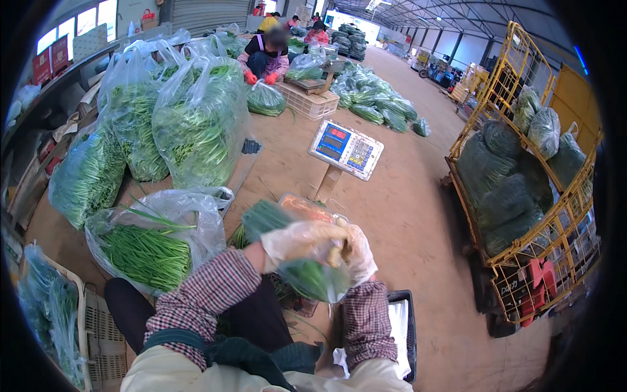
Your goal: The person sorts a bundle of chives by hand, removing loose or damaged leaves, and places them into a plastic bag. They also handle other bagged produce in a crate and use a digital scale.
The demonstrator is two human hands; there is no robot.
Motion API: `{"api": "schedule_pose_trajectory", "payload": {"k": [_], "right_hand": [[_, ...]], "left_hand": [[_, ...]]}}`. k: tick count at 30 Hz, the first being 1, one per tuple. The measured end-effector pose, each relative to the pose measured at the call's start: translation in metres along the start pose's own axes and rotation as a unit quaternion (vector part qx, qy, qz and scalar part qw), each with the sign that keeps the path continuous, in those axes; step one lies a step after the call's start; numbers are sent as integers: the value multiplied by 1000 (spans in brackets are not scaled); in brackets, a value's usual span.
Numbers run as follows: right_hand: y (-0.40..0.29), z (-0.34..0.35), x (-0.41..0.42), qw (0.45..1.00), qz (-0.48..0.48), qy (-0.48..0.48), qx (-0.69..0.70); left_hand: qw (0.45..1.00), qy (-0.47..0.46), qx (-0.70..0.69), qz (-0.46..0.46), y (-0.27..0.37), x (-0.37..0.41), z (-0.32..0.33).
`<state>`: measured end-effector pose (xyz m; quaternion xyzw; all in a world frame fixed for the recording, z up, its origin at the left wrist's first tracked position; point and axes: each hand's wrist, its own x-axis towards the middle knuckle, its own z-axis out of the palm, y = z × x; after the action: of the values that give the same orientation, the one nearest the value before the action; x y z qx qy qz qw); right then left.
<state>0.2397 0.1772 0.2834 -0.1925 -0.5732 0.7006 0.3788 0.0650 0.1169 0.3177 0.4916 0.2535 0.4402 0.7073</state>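
Note:
My gloved left hand (294, 242) and my gloved right hand (356, 252) meet in front of me, both closed on the top of a clear plastic bag (313, 280) of green leafy stalks. Some outlines there are blurred. Green stalks show beyond my left hand, partly hidden by it. Just past my hands lies the platform of a digital scale (306, 207), its display (346, 148) lit on a post. Left of my arms, an open plastic bag holds long green leaves (147, 252).
Large filled vegetable bags (203, 122) stand at the left. A person in red gloves (267, 59) crouches ahead by a crate (308, 100). At the right is a yellow mesh cart (519, 196) of sacks. A black tray (410, 333) sits beside my right sleeve, a crate (81, 313) lower left.

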Motion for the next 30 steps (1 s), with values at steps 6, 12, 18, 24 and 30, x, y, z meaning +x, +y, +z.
{"api": "schedule_pose_trajectory", "payload": {"k": [6,12,18,24,30], "right_hand": [[-11,-24,-15,827,89,-213,-513],[13,-11,-79,930,135,-323,-113],[-2,45,-40,963,61,-7,261],[26,2,-42,993,94,-55,50],[37,-2,-56,775,-40,-91,-624]], "left_hand": [[849,143,509,-13,-71,-5,-91],[969,243,28,13,-50,6,-92],[996,74,-50,-26,-30,-27,-8],[993,68,-82,-58,-35,-41,-12],[987,154,-39,-32,-84,-47,-44]]}}
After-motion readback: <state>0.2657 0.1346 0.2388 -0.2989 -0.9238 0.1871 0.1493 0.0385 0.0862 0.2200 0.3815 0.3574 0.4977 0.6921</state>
